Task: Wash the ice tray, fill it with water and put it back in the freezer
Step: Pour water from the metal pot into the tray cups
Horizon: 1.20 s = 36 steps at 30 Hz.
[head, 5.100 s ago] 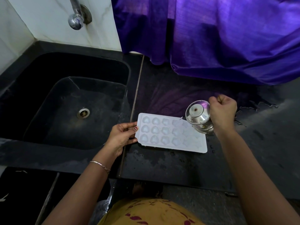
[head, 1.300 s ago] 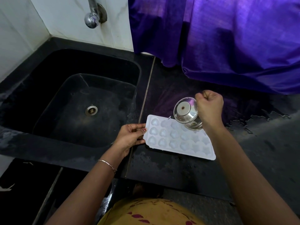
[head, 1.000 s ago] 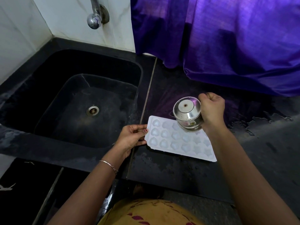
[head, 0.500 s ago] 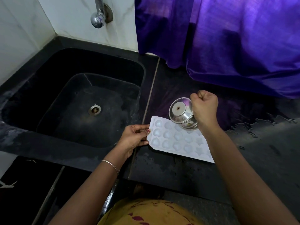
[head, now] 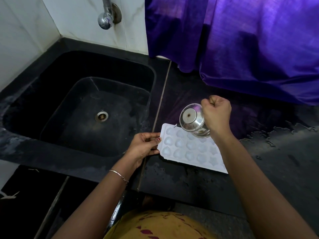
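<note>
Two hands are engaged: the tray [head: 188, 149], stretched toward lower right, is pinched at its left end by the left hand [head: 143, 147]. A tipped cup [head: 193, 120] is clenched above it in the right hand [head: 216, 114].

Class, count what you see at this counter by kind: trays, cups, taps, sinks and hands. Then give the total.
Ice tray: 1
Steel cup: 1
Tap: 1
Sink: 1
Hands: 2, left hand and right hand
Total: 6
</note>
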Motion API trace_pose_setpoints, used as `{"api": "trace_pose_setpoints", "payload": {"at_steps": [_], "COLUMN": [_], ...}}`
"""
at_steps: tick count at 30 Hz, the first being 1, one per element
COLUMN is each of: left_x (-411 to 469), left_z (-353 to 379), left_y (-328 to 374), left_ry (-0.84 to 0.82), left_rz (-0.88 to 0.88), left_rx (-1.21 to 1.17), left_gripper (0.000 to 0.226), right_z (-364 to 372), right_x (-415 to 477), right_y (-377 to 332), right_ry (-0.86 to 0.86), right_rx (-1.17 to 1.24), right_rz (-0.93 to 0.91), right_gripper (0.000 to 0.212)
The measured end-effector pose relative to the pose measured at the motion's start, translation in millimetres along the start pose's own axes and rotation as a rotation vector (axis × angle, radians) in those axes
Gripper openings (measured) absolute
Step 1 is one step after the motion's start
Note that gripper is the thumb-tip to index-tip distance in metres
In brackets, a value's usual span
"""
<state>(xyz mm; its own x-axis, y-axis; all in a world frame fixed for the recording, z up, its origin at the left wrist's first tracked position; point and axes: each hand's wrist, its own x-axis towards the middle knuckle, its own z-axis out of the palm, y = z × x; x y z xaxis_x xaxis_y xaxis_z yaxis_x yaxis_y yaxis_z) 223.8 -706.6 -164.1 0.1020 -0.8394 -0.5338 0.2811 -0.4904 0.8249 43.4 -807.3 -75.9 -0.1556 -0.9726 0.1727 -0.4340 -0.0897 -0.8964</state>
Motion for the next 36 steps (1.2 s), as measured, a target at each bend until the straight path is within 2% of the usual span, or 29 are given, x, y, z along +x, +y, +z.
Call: {"api": "trace_pose_setpoints", "payload": {"at_steps": [9,19,36], "left_x": [-1,-4,-7], "left_z": [0,1,7], "left_y": [0,3,3], "left_ry": [0.005,0.01,0.07], "left_rz": [-0.012,-0.016,0.002], "left_rx": [0.004,0.014,0.06], "left_gripper": [0.021,0.016,0.017], "right_z": [1,-25,-146], "right_x": [-1,-5,-44], "right_y": [3,14,78], "right_ry": [0.024,0.109,0.429], "right_rx": [0.073,0.44,0.408], "right_rz": [0.075,0.388,0.457], "right_gripper": [0.045,0.036,0.033]}}
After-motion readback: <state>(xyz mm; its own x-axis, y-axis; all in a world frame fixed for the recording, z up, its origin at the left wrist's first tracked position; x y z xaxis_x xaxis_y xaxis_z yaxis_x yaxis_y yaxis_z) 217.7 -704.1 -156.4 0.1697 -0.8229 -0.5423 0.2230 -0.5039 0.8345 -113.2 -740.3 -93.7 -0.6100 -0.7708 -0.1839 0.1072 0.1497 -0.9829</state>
